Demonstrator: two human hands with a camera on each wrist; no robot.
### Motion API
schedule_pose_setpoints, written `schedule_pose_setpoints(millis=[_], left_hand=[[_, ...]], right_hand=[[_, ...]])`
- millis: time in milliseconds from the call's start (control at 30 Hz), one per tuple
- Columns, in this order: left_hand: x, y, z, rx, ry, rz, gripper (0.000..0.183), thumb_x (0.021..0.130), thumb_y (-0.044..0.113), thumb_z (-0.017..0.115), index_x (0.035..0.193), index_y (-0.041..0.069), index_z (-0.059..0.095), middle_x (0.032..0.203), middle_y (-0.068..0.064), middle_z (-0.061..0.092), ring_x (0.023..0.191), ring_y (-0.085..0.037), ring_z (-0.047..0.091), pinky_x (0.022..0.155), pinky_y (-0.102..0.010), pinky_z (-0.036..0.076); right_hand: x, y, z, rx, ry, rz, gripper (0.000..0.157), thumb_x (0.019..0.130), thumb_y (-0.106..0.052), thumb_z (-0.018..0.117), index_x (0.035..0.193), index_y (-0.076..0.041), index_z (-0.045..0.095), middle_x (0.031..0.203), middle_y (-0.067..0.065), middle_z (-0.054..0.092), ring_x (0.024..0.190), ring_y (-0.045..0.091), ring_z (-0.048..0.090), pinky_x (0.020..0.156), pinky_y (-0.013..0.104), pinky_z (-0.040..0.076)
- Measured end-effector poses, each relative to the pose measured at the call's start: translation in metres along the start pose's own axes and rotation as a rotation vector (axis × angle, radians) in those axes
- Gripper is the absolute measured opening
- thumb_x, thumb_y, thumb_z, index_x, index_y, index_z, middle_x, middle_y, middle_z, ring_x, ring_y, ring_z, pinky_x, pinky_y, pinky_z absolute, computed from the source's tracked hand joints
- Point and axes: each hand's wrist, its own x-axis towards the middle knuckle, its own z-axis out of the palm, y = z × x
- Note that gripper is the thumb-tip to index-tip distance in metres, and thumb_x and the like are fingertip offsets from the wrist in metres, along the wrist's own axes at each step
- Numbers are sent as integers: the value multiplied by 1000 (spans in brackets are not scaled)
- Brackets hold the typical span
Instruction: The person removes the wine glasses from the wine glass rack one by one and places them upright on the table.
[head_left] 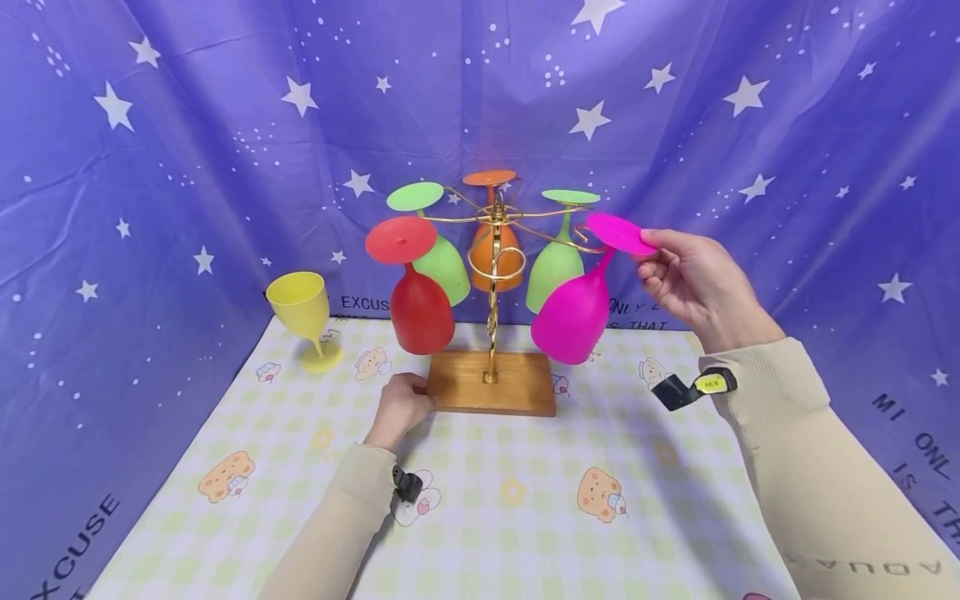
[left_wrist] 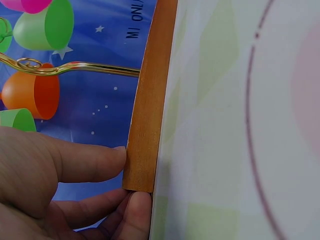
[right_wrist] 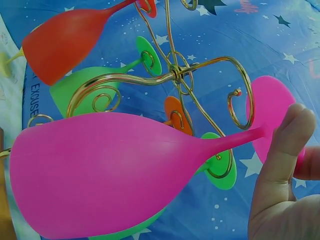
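My right hand [head_left: 701,279] pinches the foot of a magenta plastic goblet [head_left: 576,312] between thumb and fingers. The goblet is tilted, bowl downward, and its stem lies close to a curled hook of a gold wire rack [right_wrist: 174,75]; whether the hook bears it I cannot tell. With thumb and fingers my left hand [head_left: 401,408] grips the left end of the rack's wooden base [head_left: 517,387], which stands on the table. A red goblet [head_left: 422,312], two green goblets [head_left: 557,268] and an orange goblet [head_left: 495,262] hang upside down from the rack.
To the left, a yellow goblet [head_left: 300,304] stands upright on the checked tablecloth [head_left: 517,533]. Behind the table hangs a blue curtain [head_left: 420,92] with white stars, which also runs along both sides.
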Motion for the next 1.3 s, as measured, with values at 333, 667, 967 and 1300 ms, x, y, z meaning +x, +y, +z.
schedule_pose_setpoints(millis=[333,667,967,1300], left_hand=[[0,-1,0,-6,-17,3,26,75,4,71,98,-7,67,91,-16,67,85,-29,61,79,-41,50],[-1,-1,-1,-7,-19,-4,27,75,4,72,99,-7,67,89,-14,67,83,-27,60,79,-41,50],[-1,0,-1,-2,-18,3,27,73,4,73,97,-7,67,88,-14,67,81,-27,60,77,-40,50],[0,0,-1,3,-14,6,27,74,4,72,98,-7,67,89,-14,67,81,-26,61,77,-41,50]], right_hand=[[-7,12,-19,82,-34,-20,14,90,-3,63,98,0,52,62,15,64,45,20,59,45,25,47],[-11,26,-37,185,-127,-48,5,94,-1,56,92,0,51,67,17,65,49,23,62,48,26,50],[-19,44,-47,257,-306,-32,19,99,1,43,98,8,61,82,22,68,63,27,67,59,31,56],[-19,68,-52,239,-399,16,27,101,-1,39,102,7,64,88,22,69,71,27,70,64,31,57]])
